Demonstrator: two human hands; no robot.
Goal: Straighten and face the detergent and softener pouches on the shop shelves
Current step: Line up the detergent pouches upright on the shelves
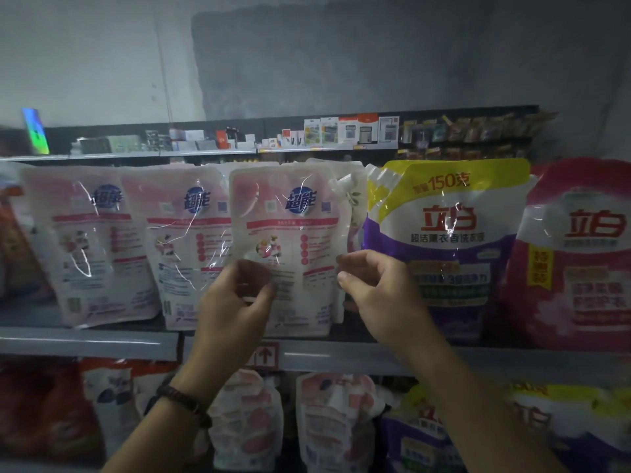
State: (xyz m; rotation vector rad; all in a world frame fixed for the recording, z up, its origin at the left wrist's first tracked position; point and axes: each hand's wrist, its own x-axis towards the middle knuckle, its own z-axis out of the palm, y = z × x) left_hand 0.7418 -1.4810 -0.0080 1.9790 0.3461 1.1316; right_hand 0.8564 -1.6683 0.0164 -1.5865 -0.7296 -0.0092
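Three pink-and-white pouches with a blue round logo stand side by side on the middle shelf (88,343), printed faces outward. The left pouch (92,244) and the middle pouch (184,240) lean slightly. My hands are at the third pouch (290,227). My left hand (235,302) hovers in front of its lower left part, fingers loosely curled and thumb apart from them. My right hand (375,291) is at its lower right edge, with a gap between thumb and forefinger. Neither hand plainly grips the pouch.
To the right stand a purple-and-yellow pouch (447,240) and a red-pink pouch (577,254). Several more pouches (334,421) fill the shelf below. The top shelf (205,152) carries small boxed goods. A bracelet (181,401) is on my left wrist.
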